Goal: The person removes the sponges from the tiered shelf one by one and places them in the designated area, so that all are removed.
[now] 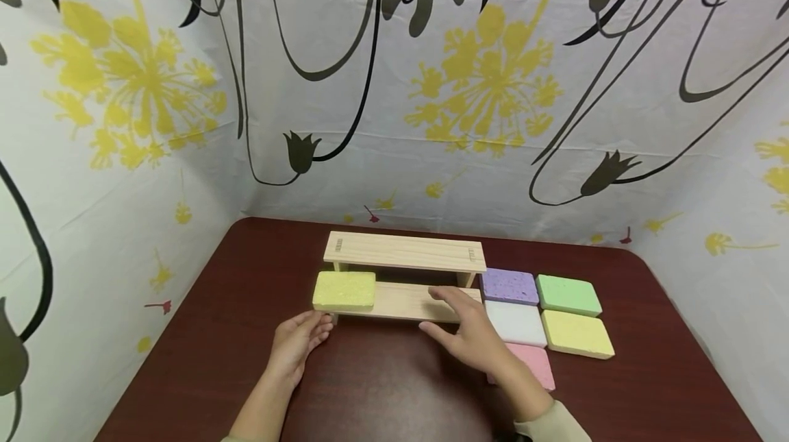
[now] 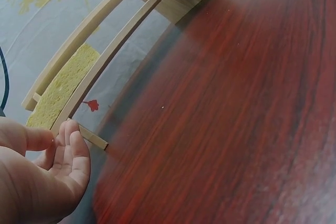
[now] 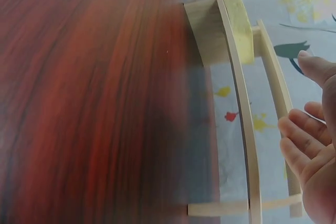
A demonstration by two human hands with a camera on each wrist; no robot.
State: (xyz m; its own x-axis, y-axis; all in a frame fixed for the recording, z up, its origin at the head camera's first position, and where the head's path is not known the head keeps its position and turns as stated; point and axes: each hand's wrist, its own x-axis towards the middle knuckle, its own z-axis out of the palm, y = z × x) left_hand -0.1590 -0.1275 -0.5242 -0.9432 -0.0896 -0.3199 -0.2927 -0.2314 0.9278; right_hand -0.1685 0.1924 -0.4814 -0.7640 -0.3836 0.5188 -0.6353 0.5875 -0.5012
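A two-tier wooden rack (image 1: pixel 403 299) stands on the table, its back tier higher than the front one. On the left end of the front tier lies a yellow sponge (image 1: pixel 344 290), also visible in the left wrist view as a rough yellow slab (image 2: pixel 63 90). My left hand (image 1: pixel 297 346) pinches the front left corner of that tier, just below the sponge, with thumb and fingertips. Over the right part of the same tier hovers my right hand (image 1: pixel 471 332), thumb and fingers spread apart, holding nothing. In the right wrist view its fingers (image 3: pixel 310 140) appear beside the rack.
Right of the rack, several sponges lie flat close together: purple (image 1: pixel 509 286), green (image 1: pixel 568 295), white (image 1: pixel 516 323), yellow (image 1: pixel 577 334) and pink (image 1: pixel 533 363), the last partly hidden by my right forearm. Patterned cloth (image 1: pixel 394 99) hangs behind the dark red table (image 1: pixel 653 373).
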